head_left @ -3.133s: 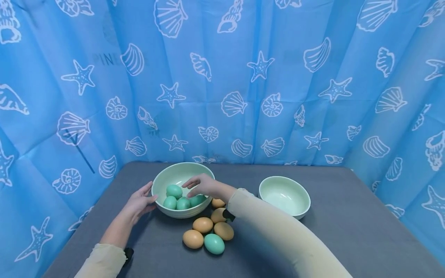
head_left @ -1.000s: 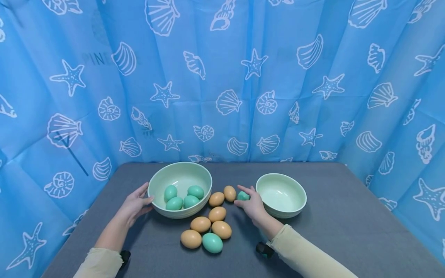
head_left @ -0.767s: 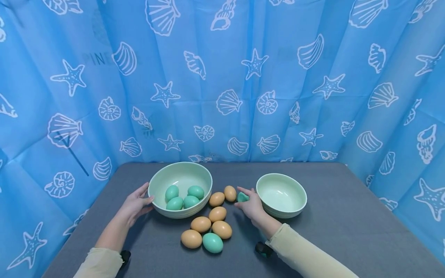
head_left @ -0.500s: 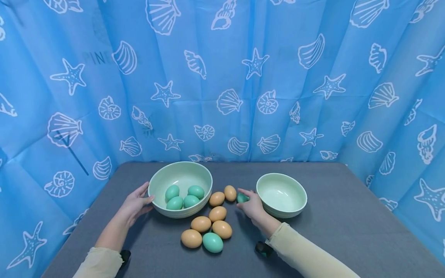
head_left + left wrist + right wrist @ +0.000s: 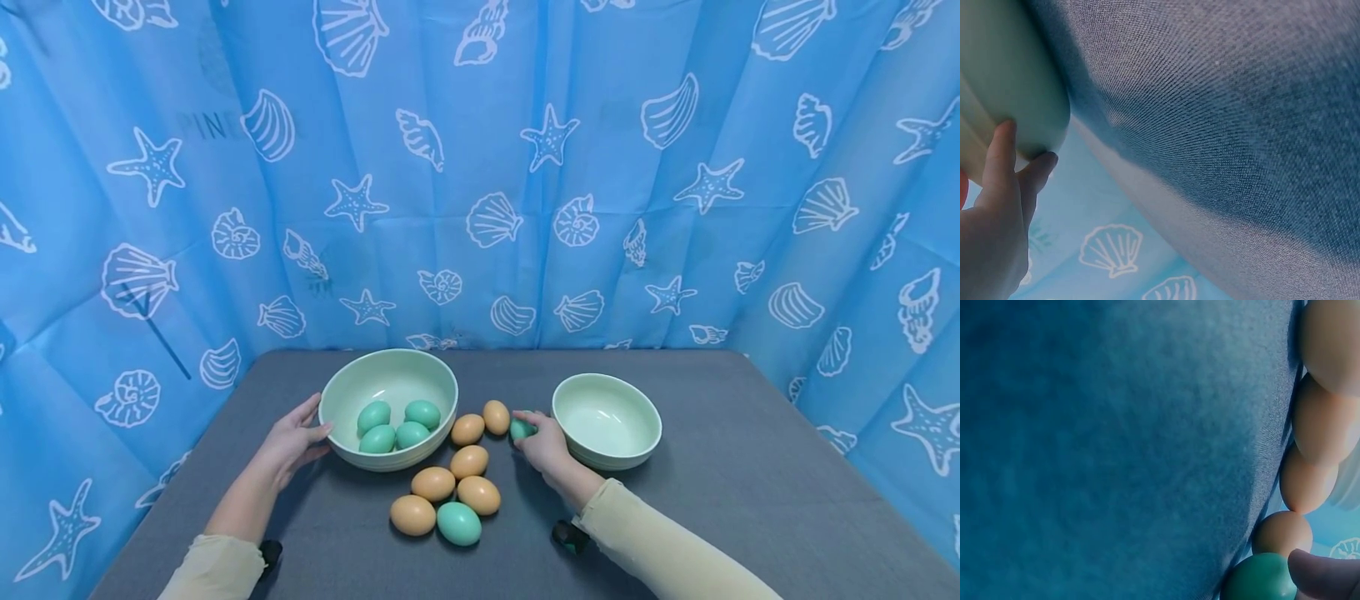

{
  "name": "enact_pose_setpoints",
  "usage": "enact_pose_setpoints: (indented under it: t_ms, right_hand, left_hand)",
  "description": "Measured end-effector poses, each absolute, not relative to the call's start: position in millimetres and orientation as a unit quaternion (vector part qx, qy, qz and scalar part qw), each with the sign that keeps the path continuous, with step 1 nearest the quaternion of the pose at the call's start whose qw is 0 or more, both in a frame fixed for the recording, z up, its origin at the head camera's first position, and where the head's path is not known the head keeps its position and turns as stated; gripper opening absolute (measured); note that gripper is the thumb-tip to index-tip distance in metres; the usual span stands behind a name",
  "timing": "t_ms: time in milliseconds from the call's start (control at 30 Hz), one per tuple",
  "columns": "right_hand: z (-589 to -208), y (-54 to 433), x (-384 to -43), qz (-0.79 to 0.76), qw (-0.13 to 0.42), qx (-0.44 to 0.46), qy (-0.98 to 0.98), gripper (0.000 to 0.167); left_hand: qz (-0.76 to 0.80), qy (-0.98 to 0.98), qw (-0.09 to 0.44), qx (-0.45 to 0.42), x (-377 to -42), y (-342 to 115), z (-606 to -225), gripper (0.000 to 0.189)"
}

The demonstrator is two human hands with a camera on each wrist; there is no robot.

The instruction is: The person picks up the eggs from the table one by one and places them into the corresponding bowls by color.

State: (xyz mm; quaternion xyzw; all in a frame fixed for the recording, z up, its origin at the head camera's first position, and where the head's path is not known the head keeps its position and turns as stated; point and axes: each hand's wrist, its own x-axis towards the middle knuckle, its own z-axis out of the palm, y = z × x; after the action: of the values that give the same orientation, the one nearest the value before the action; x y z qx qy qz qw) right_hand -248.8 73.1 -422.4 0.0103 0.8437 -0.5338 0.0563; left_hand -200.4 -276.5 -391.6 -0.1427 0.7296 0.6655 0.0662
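In the head view, my left hand [image 5: 288,437] rests against the left side of a large pale green bowl [image 5: 442,379]. Several green eggs [image 5: 377,438] lie inside it. The left wrist view shows extended fingers [image 5: 1001,150] touching the bowl's outer wall. My right hand [image 5: 546,447] pinches another green egg [image 5: 521,428] at table level, just left of the smaller bowl; part of the egg is hidden by the fingers. Up close in the right wrist view, the thumb [image 5: 1322,575] lies on this green egg [image 5: 1259,578].
Several brown eggs [image 5: 433,484] form a loose trail between the bowls and toward the front. A green egg [image 5: 459,523] lies at its near end. The smaller pale green bowl [image 5: 607,417] stands at right on the grey table [image 5: 712,483]. A blue shell-print curtain [image 5: 480,167] hangs behind.
My right hand has moved from the large bowl to the green egg beside the smaller bowl, and its fingers have closed on that egg. My left hand stays at the large bowl.
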Motion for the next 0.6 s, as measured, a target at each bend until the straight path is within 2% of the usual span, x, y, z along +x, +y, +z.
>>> enact_pose_setpoints:
  t_ms: [600]
  right_hand:
    - [-421.7,70.9,-250.5,-0.473,0.010,-0.018,0.881,0.040]
  left_hand:
    - [0.670,0.725,0.068,-0.144,-200.8,-277.3,-391.6,0.071]
